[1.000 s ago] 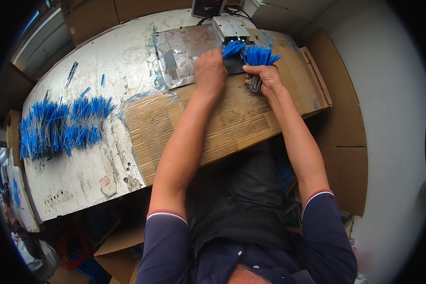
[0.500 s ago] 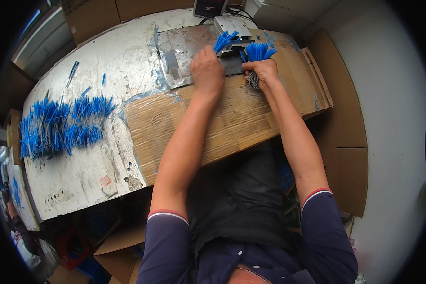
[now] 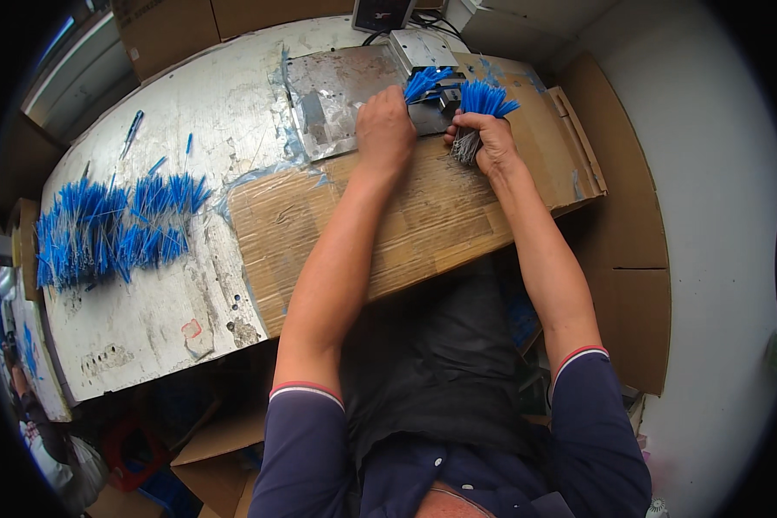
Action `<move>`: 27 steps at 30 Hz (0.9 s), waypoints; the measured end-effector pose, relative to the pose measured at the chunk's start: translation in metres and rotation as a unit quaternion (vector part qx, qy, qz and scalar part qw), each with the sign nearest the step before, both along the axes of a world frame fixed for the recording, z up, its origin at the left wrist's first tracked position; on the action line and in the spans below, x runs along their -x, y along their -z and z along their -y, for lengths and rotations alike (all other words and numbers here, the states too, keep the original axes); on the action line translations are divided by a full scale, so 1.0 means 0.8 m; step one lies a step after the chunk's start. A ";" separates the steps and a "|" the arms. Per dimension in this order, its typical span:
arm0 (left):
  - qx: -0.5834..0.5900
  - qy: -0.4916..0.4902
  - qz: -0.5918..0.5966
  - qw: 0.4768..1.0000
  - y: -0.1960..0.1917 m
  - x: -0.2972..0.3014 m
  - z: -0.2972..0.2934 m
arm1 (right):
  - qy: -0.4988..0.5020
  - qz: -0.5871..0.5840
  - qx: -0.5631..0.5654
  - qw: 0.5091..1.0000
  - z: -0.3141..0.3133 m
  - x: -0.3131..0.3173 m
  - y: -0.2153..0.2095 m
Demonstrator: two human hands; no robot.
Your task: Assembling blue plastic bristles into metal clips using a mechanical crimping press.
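My left hand (image 3: 385, 129) is closed round a small bundle of thin blue-ended wires (image 3: 425, 84); their blue ends point right, beside a metal fixture (image 3: 448, 99). My fingertips there are mostly hidden behind the back of the hand. In my right hand (image 3: 495, 142) is a thicker bundle of blue-ended wires (image 3: 485, 98), its blue ends up and its bare silvery ends hanging below the fist. The two bundles are close together but apart, over the edge of a metal plate (image 3: 341, 73).
Several more blue-ended wires (image 3: 82, 229) lie in piles on the worn white table (image 3: 164, 302) at the left. A pen (image 3: 132, 134) lies behind them. Flattened cardboard (image 3: 319, 216) covers the front edge. A metal box (image 3: 421, 50) and a dark display unit (image 3: 383, 14) stand at the back.
Both hands have shifted slightly right with their bundles. The right hand has turned a little and come away from the fixture, and the left bundle now tilts further right.
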State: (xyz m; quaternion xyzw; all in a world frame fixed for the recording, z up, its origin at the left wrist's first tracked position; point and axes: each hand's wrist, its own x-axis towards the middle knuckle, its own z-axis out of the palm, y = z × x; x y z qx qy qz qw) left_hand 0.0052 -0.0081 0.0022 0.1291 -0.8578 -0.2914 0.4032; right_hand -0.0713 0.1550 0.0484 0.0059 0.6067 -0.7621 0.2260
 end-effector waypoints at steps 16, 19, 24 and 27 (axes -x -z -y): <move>0.027 0.005 0.012 1.000 0.000 -0.001 0.001 | -0.016 -0.052 -0.056 0.997 0.003 -0.009 -0.001; 0.044 0.005 -0.005 0.999 0.001 0.000 0.000 | 0.015 -0.072 -0.065 0.995 0.004 -0.013 -0.004; 0.051 -0.045 0.009 0.998 0.002 0.001 0.000 | -0.004 -0.056 -0.110 0.992 0.002 -0.006 -0.001; -0.002 -0.073 -0.004 0.997 0.000 0.001 0.003 | -0.007 -0.066 -0.175 0.982 0.012 -0.003 0.000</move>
